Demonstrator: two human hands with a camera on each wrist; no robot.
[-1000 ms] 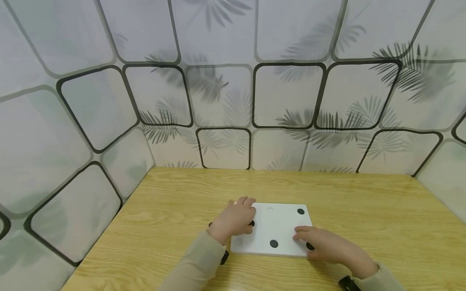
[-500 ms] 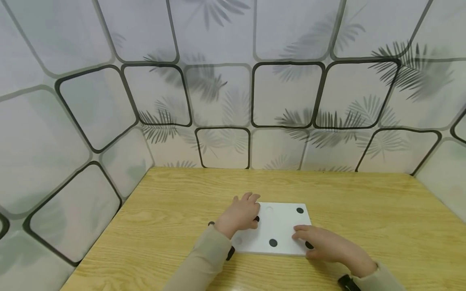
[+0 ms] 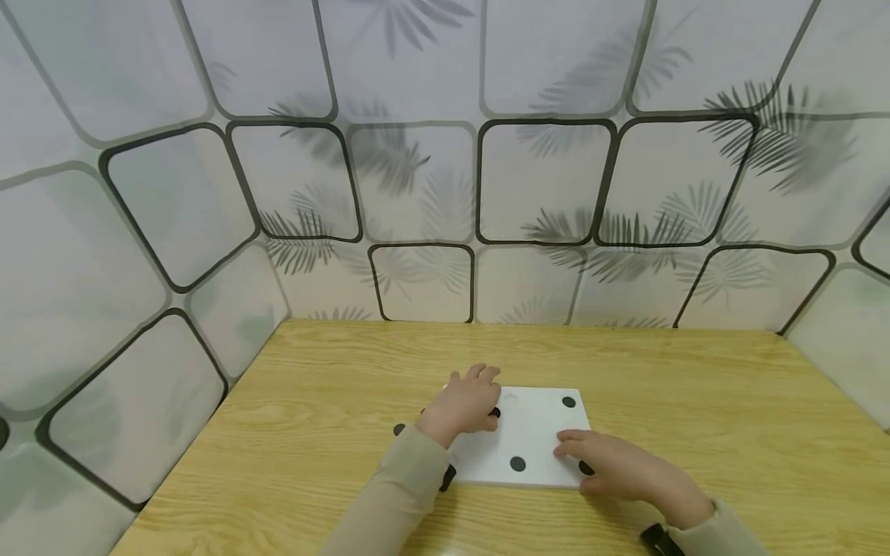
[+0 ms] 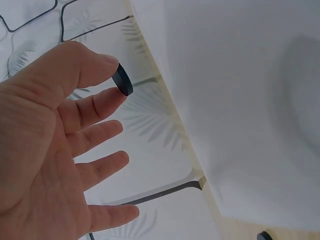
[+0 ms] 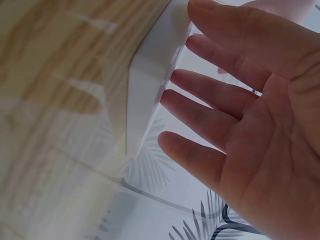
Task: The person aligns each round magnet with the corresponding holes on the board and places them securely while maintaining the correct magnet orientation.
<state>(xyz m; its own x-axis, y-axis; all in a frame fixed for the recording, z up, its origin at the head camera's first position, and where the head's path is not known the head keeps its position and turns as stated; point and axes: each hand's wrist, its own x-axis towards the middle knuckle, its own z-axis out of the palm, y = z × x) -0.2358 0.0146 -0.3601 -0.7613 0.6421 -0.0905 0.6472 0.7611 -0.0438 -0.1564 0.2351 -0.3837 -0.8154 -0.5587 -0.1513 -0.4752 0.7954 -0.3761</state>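
Note:
A white board (image 3: 535, 432) with round shallow recesses lies on the table. My left hand (image 3: 467, 401) is over its left part, pinching a small black disc (image 4: 123, 80) edge-on between thumb and index finger; the other fingers are spread. Beside the board's right edge is my right hand (image 3: 619, 467), fingers extended and fingertips over the edge, holding nothing. Black discs show on the board at the far right corner (image 3: 568, 401), near the front middle (image 3: 518, 464) and partly behind the right hand. A bare recess (image 3: 510, 398) shows near the board's back edge.
A loose black disc (image 3: 399, 428) lies on the wooden table (image 3: 334, 386) left of the board, with another partly hidden by the left wrist. Patterned wall covering (image 3: 528, 286) rises behind the table and on both sides.
My left hand has moved a little right and away from me over the board, carrying the black disc. Loose discs left of it show more. The right hand has stayed nearly still.

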